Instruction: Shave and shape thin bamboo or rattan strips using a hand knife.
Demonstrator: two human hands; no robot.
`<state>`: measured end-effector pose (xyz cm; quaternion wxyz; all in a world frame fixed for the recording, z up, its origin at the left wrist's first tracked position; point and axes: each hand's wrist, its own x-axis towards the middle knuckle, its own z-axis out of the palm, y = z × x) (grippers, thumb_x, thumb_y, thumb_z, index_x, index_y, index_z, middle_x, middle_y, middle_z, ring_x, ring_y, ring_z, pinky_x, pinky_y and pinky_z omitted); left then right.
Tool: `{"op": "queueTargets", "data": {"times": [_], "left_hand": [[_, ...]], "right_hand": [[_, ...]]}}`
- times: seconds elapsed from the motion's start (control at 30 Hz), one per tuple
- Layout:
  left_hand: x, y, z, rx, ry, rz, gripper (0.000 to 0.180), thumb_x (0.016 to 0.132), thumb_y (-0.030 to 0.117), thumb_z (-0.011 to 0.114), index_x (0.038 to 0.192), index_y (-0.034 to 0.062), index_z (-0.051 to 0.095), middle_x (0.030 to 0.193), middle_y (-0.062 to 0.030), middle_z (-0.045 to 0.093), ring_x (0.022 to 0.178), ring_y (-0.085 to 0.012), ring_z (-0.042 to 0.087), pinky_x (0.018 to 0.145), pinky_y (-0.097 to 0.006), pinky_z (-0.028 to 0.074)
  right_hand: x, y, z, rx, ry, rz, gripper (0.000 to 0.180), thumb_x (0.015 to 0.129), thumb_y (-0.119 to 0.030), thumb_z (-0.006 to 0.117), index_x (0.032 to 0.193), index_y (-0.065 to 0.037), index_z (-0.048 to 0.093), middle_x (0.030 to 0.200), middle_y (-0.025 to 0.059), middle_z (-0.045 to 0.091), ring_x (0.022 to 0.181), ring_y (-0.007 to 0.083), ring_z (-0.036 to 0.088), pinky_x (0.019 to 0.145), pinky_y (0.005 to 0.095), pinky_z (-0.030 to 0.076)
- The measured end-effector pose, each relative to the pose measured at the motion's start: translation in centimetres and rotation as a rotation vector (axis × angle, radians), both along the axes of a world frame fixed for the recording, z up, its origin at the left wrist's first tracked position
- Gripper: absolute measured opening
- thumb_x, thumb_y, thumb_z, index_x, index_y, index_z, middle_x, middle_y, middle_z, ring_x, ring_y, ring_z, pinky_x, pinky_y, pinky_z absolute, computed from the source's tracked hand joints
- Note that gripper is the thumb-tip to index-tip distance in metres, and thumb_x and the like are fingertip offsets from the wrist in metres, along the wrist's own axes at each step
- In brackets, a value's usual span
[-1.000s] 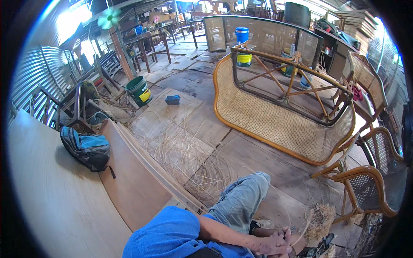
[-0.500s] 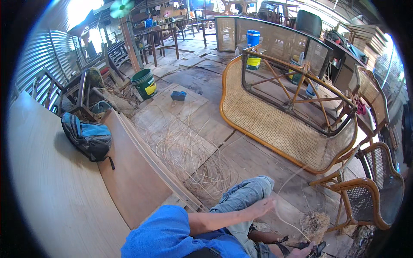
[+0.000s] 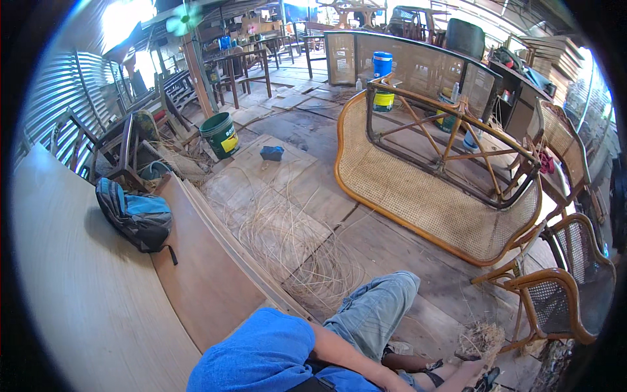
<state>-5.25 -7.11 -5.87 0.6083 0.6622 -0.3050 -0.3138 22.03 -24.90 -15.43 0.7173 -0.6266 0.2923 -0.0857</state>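
My left forearm comes from a blue sleeve and runs down to the lower edge. The left hand is cut off there, so its fingers are hidden. To its right, a blurred pale shape, seemingly my right hand and wrist, lies beside my sandalled feet; its fingers cannot be made out. A heap of loose straw-coloured fibre shavings lies just beyond. Long thin cane strands spread in a loose tangle over the floor beyond my bent knee.
A woven cane settee lies tipped at the right, near a cane armchair. A blue-and-grey backpack rests on wooden boards at left. Farther off stand a green bucket and a small dark blue block.
My left hand has swung from beside the knee down toward the lower edge. The pale strand stretched between my hands no longer shows. The right hand has shifted slightly and blurred.
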Motion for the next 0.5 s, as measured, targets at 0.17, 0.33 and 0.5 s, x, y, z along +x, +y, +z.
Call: {"op": "queueTargets", "data": {"times": [0.17, 0.33, 0.5], "left_hand": [[0.7, -3.0, -2.9, -0.317, -0.144, -0.196, 0.029, 0.090, 0.028, 0.051, 0.094, 0.0013, 0.061, 0.091, -0.0189, 0.058, 0.083, -0.0347, 0.054, 0.072, -0.046, 0.044], [1.6, -3.7, -3.4, -0.650, -0.300, -0.402, 0.026, 0.089, 0.025, 0.052, 0.093, 0.0013, 0.061, 0.090, -0.0190, 0.058, 0.083, -0.0354, 0.053, 0.072, -0.046, 0.044], [1.0, -3.7, -2.5, -0.722, -0.206, -0.475, 0.023, 0.088, 0.022, 0.052, 0.091, 0.0014, 0.062, 0.087, -0.0189, 0.058, 0.081, -0.0356, 0.053, 0.071, -0.046, 0.044]], "right_hand": [[0.2, 0.3, -1.8, -0.043, 0.027, 0.002, 0.039, 0.081, -0.020, 0.059, 0.108, 0.008, 0.053, 0.098, 0.0197, 0.060, 0.085, 0.0311, 0.057, 0.077, 0.0386, 0.046], [-0.5, -0.2, -3.3, -0.098, 0.041, -0.009, 0.039, 0.081, -0.021, 0.060, 0.106, 0.008, 0.053, 0.097, 0.0190, 0.061, 0.084, 0.0305, 0.057, 0.076, 0.0383, 0.046], [0.6, -0.6, -3.3, -0.154, 0.047, -0.020, 0.039, 0.080, -0.022, 0.060, 0.105, 0.008, 0.054, 0.095, 0.0182, 0.061, 0.083, 0.0300, 0.057, 0.075, 0.0381, 0.046]]}}
